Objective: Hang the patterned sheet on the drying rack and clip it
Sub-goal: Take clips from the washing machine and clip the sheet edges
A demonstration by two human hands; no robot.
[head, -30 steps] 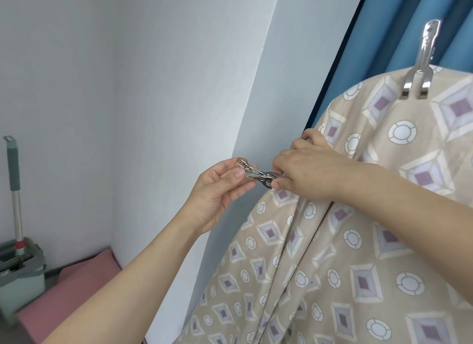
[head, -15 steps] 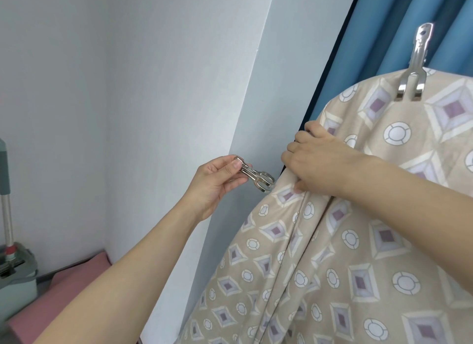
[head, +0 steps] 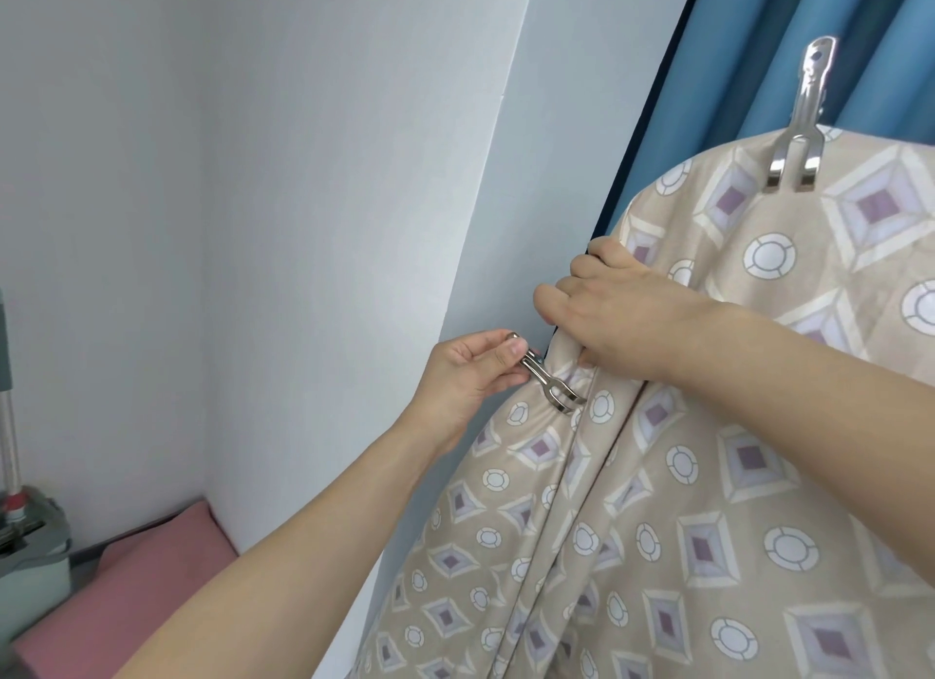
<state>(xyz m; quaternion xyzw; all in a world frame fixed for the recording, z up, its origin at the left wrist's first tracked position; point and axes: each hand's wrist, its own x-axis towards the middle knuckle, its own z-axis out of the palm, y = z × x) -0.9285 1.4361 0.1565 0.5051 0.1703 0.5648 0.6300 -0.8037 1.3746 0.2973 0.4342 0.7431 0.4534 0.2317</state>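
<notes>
The beige patterned sheet (head: 708, 476) with purple diamonds and white circles hangs over a rack that it hides completely. A metal clip (head: 802, 137) stands upright on its top edge at the upper right. My left hand (head: 465, 375) pinches a second metal clip (head: 551, 385) by its handles, and its jaws straddle the sheet's left edge. My right hand (head: 622, 314) grips the bunched sheet edge just above and to the right of that clip.
A white wall corner (head: 485, 223) stands directly behind the sheet's left edge, with a blue curtain (head: 759, 46) behind its top. A pink mat (head: 126, 592) lies on the floor at lower left, beside a mop and its grey bucket (head: 25, 537).
My left hand carried the clip down and to the right, onto the sheet's edge. My right hand shifted a little along the fabric edge and keeps hold of it.
</notes>
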